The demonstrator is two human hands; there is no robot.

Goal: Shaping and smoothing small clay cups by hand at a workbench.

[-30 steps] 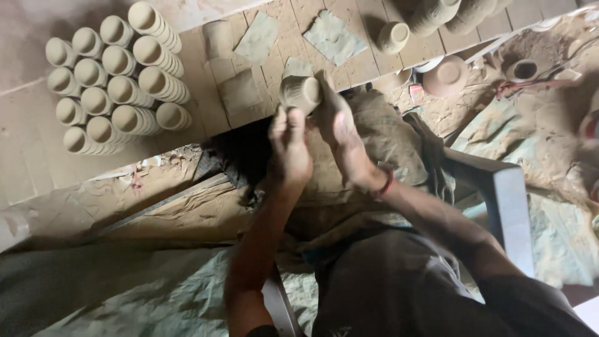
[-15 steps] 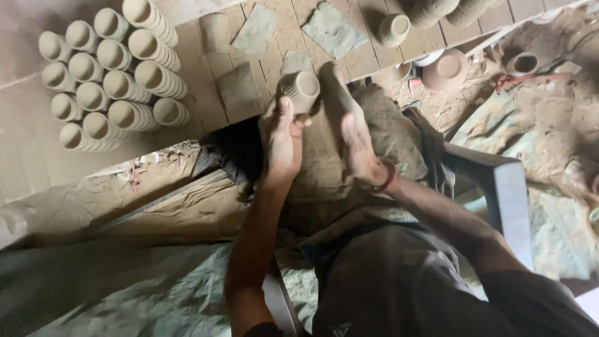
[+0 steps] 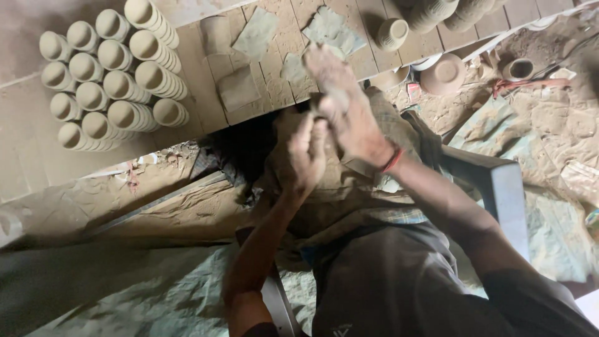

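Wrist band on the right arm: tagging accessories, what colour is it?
Red, a thin band at the right wrist, head view.

Whatever sits between the clay-dusted right hand (image 3: 346, 106) and the left hand (image 3: 306, 153) is hidden; the right fingers (image 3: 324, 62) are motion-blurred. The ribbed pale clay pots (image 3: 437, 9) are cut off by the top edge. The small greenish packet (image 3: 593, 221) is clipped by the right edge, too small to identify.
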